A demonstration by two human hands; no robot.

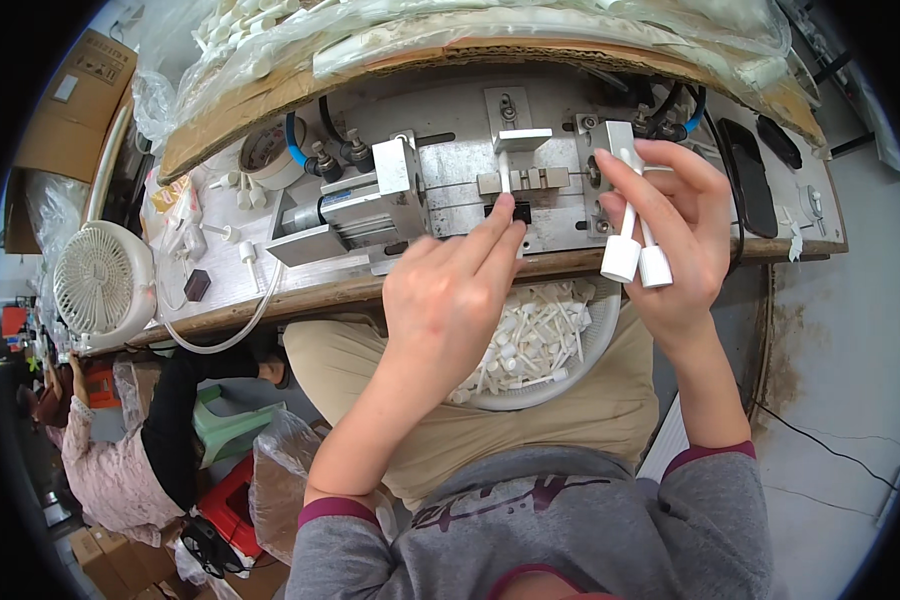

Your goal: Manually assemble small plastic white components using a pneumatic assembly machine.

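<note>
My left hand [448, 293] reaches over the metal fixture [550, 179], index fingertip at the near end of a white plastic stick [504, 172] lying in a slot there. The thumb and the stick's near end are hidden under the fingers. In my right hand [682, 225], raised at the right of the fixture, two white plastic sticks with cylindrical caps [621, 257] hang between the fingers, caps downward. A round white basket [602, 330] rests between my legs, full of similar white plastic pieces [530, 340].
A metal cylinder clamp [365, 205] with blue air hoses stands left of the fixture. On the bench are a tape roll [270, 155], a small white fan [103, 280] and a dark phone [746, 180]. Cardboard [410, 62] overhangs the back. Another person [120, 470] sits at far left.
</note>
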